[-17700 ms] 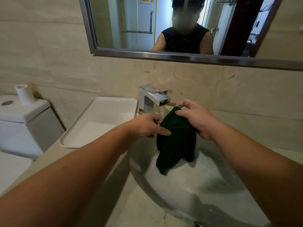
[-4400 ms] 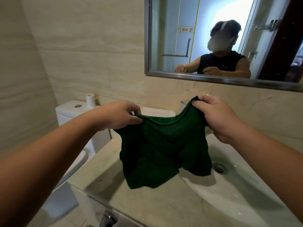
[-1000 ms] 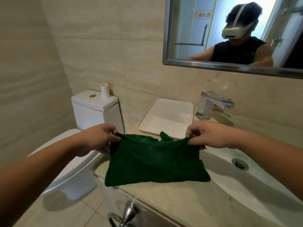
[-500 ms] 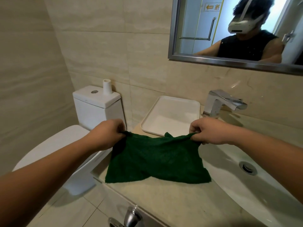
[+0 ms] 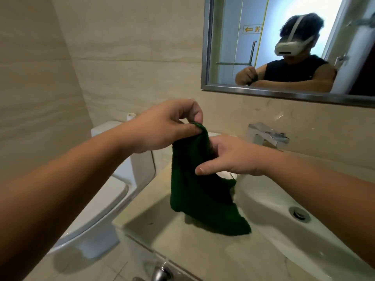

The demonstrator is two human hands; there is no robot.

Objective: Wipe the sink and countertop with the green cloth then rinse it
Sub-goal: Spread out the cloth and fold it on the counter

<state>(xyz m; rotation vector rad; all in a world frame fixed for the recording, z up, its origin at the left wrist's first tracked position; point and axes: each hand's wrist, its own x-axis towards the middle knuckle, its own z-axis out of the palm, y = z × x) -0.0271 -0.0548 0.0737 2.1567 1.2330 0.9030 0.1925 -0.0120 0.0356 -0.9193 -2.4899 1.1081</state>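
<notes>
Left hand [image 5: 168,126] is pinching the top corner of the cloth [image 5: 194,191]. The cloth is hanging, with its tail lying on the counter [image 5: 182,240] beside the sink [image 5: 274,199]. Right hand [image 5: 235,157] fingers are hiding behind the cloth, thumb in front; can't tell its grip.

At your left centre: 1 white toilet [image 5: 105,201], with 1 paper roll [image 5: 131,116] on its cistern [image 5: 142,169]. Upper right: 1 steel-framed mirror [image 5: 233,37]. Right of centre: 1 chrome faucet [image 5: 267,135]. Bottom edge: 1 metal fitting [image 5: 160,273].
</notes>
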